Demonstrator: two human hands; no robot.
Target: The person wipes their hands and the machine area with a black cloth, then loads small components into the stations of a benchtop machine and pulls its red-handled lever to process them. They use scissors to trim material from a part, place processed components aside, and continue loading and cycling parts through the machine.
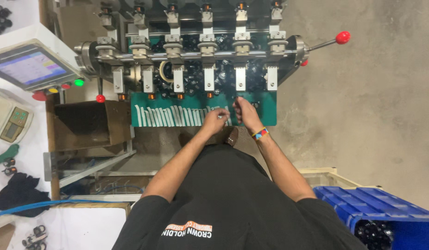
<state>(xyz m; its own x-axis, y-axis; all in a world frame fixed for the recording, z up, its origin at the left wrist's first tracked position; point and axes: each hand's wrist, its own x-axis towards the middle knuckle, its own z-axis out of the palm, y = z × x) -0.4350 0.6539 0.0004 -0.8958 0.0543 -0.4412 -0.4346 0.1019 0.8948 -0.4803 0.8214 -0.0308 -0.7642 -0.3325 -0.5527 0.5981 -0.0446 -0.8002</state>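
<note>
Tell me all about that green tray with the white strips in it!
The green tray is a flat, plastic-looking shelf at the front of the metal machine. White strips stand in a leaning row across it. Both hands are at its right part: the left hand touches the strips' end, the right hand hovers beside it.

Factory floor: multi-station clamp machine [196,51], touchscreen control panel [31,67], concrete floor [362,115], blue parts bin [386,213].

left hand [216,120] curled, right hand [244,112] pinched
</note>
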